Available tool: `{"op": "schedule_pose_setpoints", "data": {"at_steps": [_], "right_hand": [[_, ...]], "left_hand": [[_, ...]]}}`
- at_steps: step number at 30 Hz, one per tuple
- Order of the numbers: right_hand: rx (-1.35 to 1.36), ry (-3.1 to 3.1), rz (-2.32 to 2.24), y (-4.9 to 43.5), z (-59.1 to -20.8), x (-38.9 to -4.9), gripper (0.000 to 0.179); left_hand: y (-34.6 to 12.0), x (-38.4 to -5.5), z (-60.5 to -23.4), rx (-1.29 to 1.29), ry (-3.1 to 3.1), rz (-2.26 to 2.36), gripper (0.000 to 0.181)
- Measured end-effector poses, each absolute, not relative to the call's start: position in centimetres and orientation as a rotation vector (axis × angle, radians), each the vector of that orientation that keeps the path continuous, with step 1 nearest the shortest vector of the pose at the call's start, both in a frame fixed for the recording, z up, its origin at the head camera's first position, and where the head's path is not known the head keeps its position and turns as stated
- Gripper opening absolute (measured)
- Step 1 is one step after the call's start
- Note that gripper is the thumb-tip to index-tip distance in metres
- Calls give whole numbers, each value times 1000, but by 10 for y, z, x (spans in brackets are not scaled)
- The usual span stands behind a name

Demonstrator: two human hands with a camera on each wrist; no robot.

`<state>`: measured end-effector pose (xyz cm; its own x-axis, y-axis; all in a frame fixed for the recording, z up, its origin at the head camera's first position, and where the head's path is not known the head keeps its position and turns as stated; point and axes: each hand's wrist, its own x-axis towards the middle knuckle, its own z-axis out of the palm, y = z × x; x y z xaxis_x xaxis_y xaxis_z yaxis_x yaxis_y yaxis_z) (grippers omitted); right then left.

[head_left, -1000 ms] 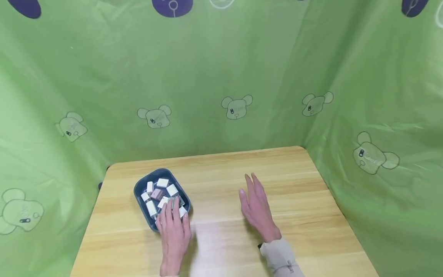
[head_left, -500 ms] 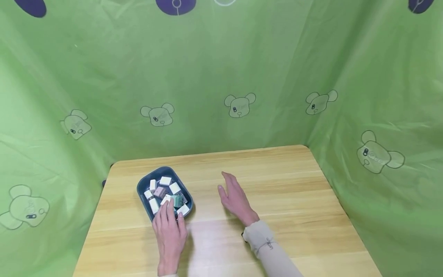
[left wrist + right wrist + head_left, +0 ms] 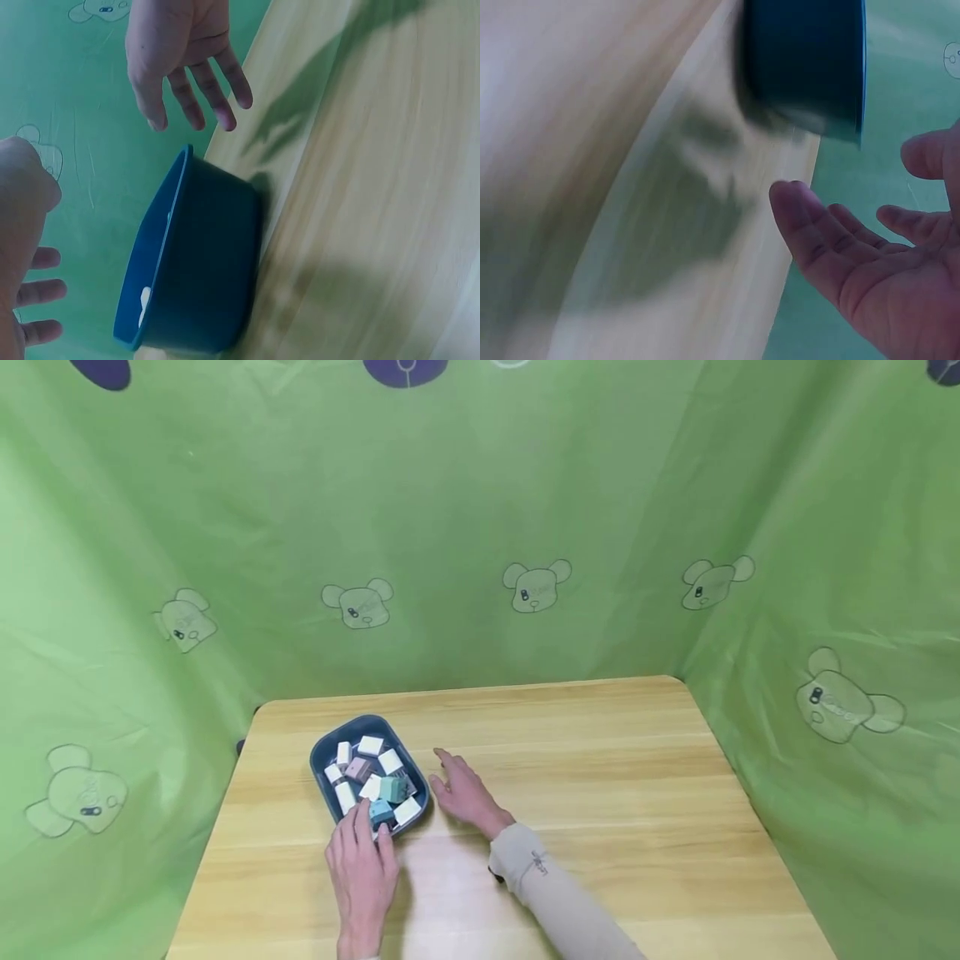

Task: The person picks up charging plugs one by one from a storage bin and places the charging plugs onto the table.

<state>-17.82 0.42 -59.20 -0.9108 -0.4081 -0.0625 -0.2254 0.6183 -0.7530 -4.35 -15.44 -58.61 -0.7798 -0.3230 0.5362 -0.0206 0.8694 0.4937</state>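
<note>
A dark blue plastic bin [image 3: 324, 783] stands on the left part of the table, filled with several small blocks. Most are white, like the white block [image 3: 371, 746]; among them are a pinkish block [image 3: 358, 768], a teal block [image 3: 392, 789] and a blue block [image 3: 381, 812]. My left hand [image 3: 362, 868] hovers at the bin's near edge, fingertips overlapping the rim and grasping nothing. Beside the bin's right side is my right hand [image 3: 467, 793], fingers extended and holding nothing. The right wrist view shows that palm [image 3: 900, 292] below the bin wall [image 3: 802, 60], with a gap between.
The wooden table [image 3: 600, 777] has rounded far corners. Green curtain [image 3: 450, 510] printed with bear heads encloses it at the back and both sides. Hand shadows fall on the tabletop.
My right hand has moved left across the table to the bin's right side. My left hand has drawn back slightly, uncovering the teal and blue blocks. The head view has shifted a little.
</note>
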Motion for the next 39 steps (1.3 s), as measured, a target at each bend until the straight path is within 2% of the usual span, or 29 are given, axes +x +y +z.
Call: {"op": "schedule_pose_setpoints", "data": {"at_steps": [9,23,29,39], "right_hand": [[-555,2555,-1114,-17,-601,-175,56],[-527,2499,-1217,-20,-607,-168,54],[-504,2465,-1244,-14,-607,-165,54],[-474,2482,-1243,-3,-604,-155,53]], "left_hand": [[-172,-44,-590,295,-2405,-642,45],[-195,-62,-583,314,-2455,-659,44],[-209,-77,-579,338,-2551,-701,43],[-244,-112,-568,409,-2793,-797,51]]}}
